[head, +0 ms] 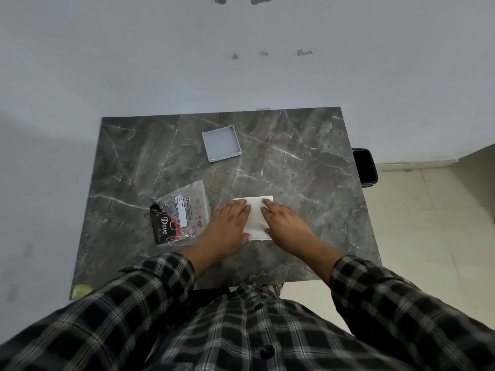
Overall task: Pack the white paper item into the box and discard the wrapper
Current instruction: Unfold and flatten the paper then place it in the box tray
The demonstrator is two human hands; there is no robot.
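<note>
- The left hand (231,223) lies flat and spread on the left part of the white paper (255,216), fingers pointing away from the body; it presses down rather than grips.
- The right hand (281,220) does the same on the right part, palm down, released, not clenched.
- The paper sits on the counter (308,167) near its front edge, directly under both hands, its long side running left to right.
- The box (221,143), a shallow open grey square, stands well apart, farther from the body and slightly left; the left hand is probably the nearer one for a reach.
- The wrapper (179,218), crinkled clear plastic with a dark printed end, lies just beside the left hand.
- A dark bin (364,167) peeks out past the counter's right edge, mostly cut off.
- Whether the paper is folded or a stack is hard to make out under the hands.
</note>
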